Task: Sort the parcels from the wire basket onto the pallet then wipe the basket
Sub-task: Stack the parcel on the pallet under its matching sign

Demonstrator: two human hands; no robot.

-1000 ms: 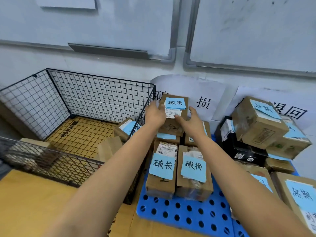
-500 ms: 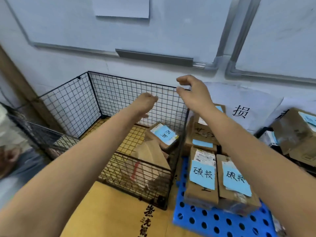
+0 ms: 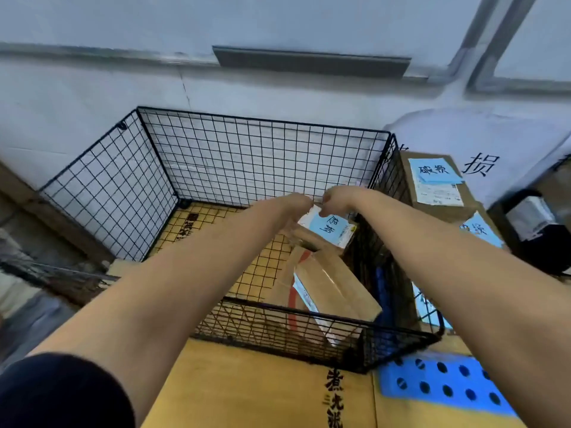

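Both my arms reach over the front rim of the wire basket (image 3: 247,156), and my left hand (image 3: 293,208) and right hand (image 3: 336,199) come together just over the small parcel (image 3: 332,233) lying against the basket's right wall. I see only the backs of my wrists and knuckles; the fingers drop out of sight, so I cannot tell whether either hand has closed on the box or only touches it. It looks like a small taped cardboard carton, which I judge light and stiff enough to lift by two opposite side faces. The blue note (image 3: 324,225) on top looks only lightly stuck, so I would keep my fingers off it. A larger parcel (image 3: 333,285) leans tilted just in front of it, close to the same wall. Its glossy tape may be slippery, and I would take it by the edges with both hands. The basket stands on a yellow-brown cardboard sheet (image 3: 247,390) printed with black characters. Just beside it on the right is the blue perforated pallet (image 3: 432,384), where stacked parcels (image 3: 432,183) with blue notes sit against the mesh. Behind runs a pale wall (image 3: 92,103) with a grey marker tray (image 3: 309,61) and a paper sign (image 3: 482,143). A black box (image 3: 540,242) sits at the far right.
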